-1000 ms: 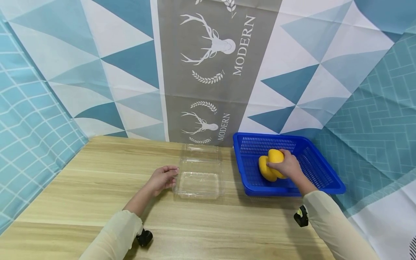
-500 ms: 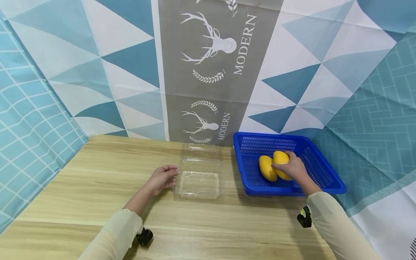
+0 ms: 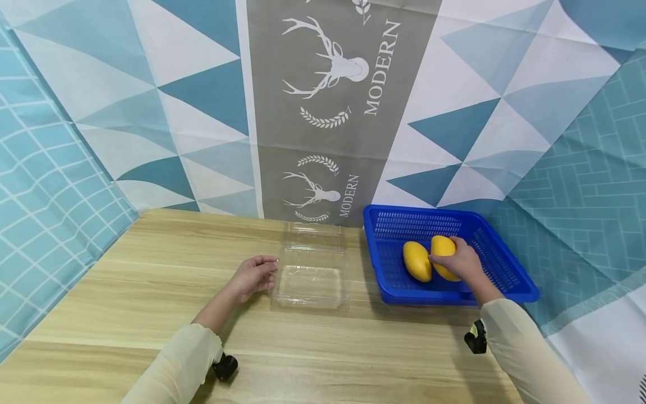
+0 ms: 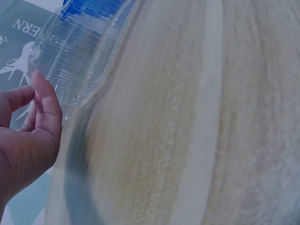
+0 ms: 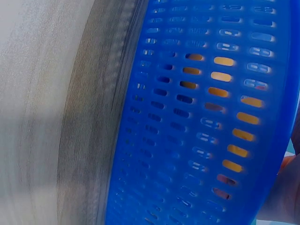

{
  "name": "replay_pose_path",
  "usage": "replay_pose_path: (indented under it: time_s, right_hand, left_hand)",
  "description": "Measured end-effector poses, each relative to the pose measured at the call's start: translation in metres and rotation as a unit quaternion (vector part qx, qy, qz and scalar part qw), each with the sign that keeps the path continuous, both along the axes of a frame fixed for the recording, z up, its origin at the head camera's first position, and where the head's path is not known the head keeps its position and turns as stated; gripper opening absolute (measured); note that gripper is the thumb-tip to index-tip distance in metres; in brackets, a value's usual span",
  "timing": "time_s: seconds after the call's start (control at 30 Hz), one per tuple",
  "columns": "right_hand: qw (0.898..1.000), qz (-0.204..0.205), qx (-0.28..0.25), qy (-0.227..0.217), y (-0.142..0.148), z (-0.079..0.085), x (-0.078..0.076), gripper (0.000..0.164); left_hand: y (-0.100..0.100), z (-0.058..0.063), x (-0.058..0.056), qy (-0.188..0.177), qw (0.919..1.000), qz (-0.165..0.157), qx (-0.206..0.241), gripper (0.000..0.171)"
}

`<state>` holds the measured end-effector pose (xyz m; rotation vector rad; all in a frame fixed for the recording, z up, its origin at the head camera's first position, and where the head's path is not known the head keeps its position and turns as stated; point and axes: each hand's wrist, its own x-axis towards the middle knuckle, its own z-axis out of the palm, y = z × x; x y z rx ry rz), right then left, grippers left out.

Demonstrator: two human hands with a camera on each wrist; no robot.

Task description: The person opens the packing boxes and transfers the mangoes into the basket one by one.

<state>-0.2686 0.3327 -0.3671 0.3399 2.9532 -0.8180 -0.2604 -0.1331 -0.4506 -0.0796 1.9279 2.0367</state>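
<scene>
A clear plastic clamshell container stands on the wooden table with its lid folded back toward the wall. My left hand pinches the container's left edge between thumb and fingers; the left wrist view shows the fingertips at its rim. Inside the blue basket lie two yellow mangoes. My right hand grips the right mango, while the left mango lies beside it. Through the slots of the basket wall, the right wrist view shows only patches of yellow; the hand is mostly hidden there.
The wooden table extends to the left and in front of the container. A patterned cloth wall closes off the back, and tiled cloth stands behind the basket on the right. The basket's raised rim surrounds the mangoes.
The right hand has moved slightly right inside the basket with its mango, and a gap has opened between the two mangoes. The left hand and the container have stayed in place.
</scene>
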Motion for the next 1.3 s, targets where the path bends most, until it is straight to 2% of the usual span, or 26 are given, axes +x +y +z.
replay_pose_path:
  time_s: [0.67, 1.3]
  right_hand:
    - [1.000, -0.010, 0.003, 0.007, 0.010, -0.004, -0.004, 0.094]
    - [1.000, -0.020, -0.004, -0.018, 0.016, -0.007, -0.008, 0.095]
  left_hand:
    - [0.001, -0.002, -0.002, -0.003, 1.0000, 0.004, -0.001, 0.043]
    - [0.001, -0.002, -0.002, -0.003, 1.0000, 0.004, 0.000, 0.044]
